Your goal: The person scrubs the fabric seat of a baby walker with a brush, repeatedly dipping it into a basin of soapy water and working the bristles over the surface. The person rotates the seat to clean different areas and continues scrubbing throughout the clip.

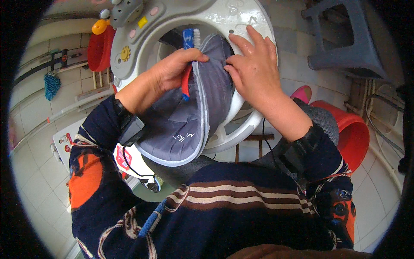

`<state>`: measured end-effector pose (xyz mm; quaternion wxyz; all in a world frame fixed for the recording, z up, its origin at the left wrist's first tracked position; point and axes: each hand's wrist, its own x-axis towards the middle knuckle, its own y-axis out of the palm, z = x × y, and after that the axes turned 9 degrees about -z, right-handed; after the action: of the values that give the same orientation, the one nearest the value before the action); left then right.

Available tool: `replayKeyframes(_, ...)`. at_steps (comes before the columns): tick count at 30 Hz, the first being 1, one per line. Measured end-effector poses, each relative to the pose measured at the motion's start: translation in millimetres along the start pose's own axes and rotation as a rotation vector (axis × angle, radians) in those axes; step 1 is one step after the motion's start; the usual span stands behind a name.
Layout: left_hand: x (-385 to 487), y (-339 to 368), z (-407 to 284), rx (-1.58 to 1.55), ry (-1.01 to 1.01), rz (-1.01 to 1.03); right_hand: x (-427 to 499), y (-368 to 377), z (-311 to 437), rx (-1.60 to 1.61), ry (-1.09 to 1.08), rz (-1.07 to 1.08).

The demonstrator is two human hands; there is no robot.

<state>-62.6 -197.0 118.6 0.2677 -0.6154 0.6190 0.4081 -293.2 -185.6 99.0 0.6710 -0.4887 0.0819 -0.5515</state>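
My left hand (pixel 176 68) grips a scrubbing brush (pixel 188 39) with a blue head, white bristles and a red handle part. Its thumb presses on the pale piped edge of a padded grey fabric seat (pixel 178 119). The seat hangs folded out of the round opening of a white and grey baby walker (pixel 237 16). On the opening's right side, my right hand (pixel 257 68) has its outer fingers spread over the walker's white rim. Thumb and index finger touch the seat's right edge; whether they pinch it is unclear. The lower brush handle crosses the seat's inner side.
Toy parts, including a yellow gear (pixel 125 54), sit on the walker's left. A grey plastic stool (pixel 349 61) stands at upper right. One red bucket (pixel 354 129) is at right, another red container (pixel 100 48) at upper left. Cables hang from both wrist straps.
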Motion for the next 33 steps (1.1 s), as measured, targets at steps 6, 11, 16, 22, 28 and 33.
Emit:
replayKeyframes(6, -1, 5, -4, 0.022, 0.069, 0.047, 3, 4, -3, 0.047, 0.026, -0.02)
replayKeyframes(11, -2, 13, -10, 0.146, 0.108, 0.012, 6, 8, -6, 0.06, 0.034, -0.033)
replayKeyframes(16, -8, 30, -12, 0.139, 0.156, -0.051, 9, 8, -10, 0.067, -0.008, -0.07)
replayKeyframes(22, -27, 41, -18, 0.136, 0.108, -0.07, 7, 3, -5, 0.079, -0.013, -0.091)
replayKeyframes(28, -29, 49, -18, 0.246, 0.163, -0.224, 5, 4, -4, 0.034, -0.036, -0.13)
replayKeyframes(33, -30, 51, -22, 0.329, 0.187, -0.246, 6, 6, -7, 0.034, -0.035, -0.137)
